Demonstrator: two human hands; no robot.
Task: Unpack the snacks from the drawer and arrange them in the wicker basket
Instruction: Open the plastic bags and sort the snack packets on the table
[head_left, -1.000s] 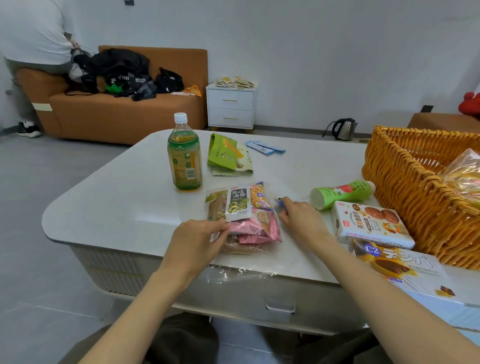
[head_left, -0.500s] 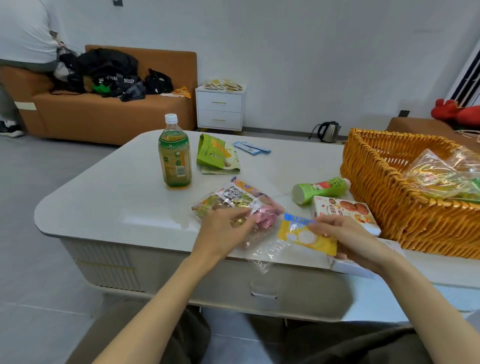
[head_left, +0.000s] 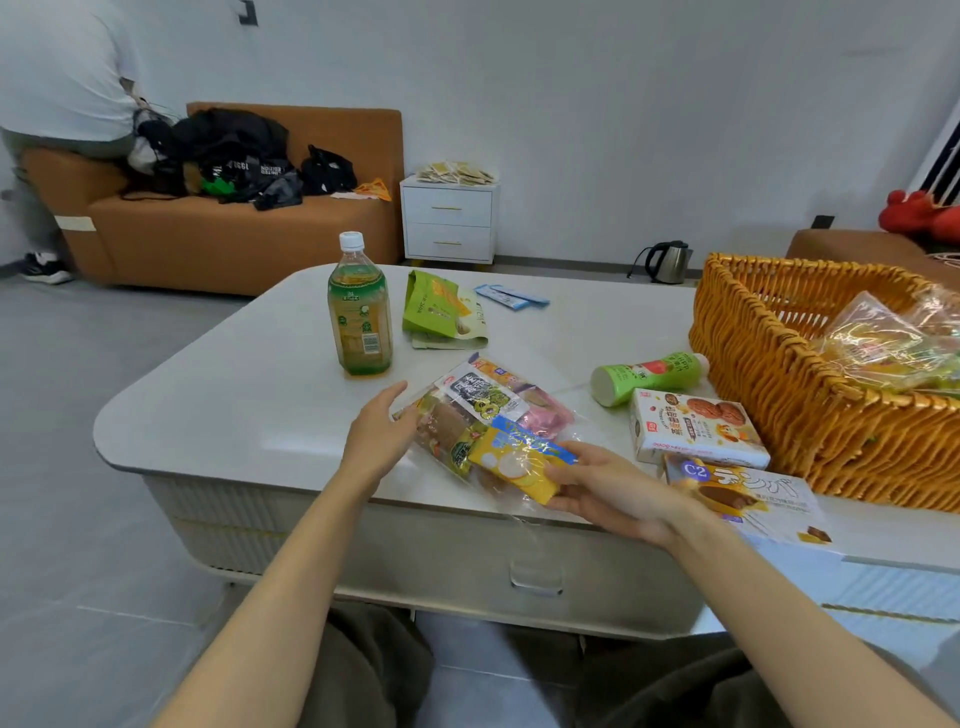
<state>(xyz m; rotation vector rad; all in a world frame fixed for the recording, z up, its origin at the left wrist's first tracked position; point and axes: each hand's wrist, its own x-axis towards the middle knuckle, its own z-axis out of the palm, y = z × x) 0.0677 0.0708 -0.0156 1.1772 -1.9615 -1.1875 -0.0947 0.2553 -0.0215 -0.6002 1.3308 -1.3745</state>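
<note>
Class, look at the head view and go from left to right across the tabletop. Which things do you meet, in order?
Tea bottle → green pouch → blue sachets → green tube → wicker basket. The clear snack bag and the boxes overlap others, so they are left out.

The white desk (head_left: 234, 405) fills mid-frame. A green-tea bottle (head_left: 359, 306) stands upright left of centre, with a green pouch (head_left: 441, 312) and blue sachets (head_left: 511, 297) to its right. A clear bag of snacks (head_left: 483, 410) lies near the lower edge. Rightward lie a green tube (head_left: 649, 375) on its side, a biscuit box (head_left: 696, 428), a second box (head_left: 753, 493) and the wicker basket (head_left: 779, 374).
</note>
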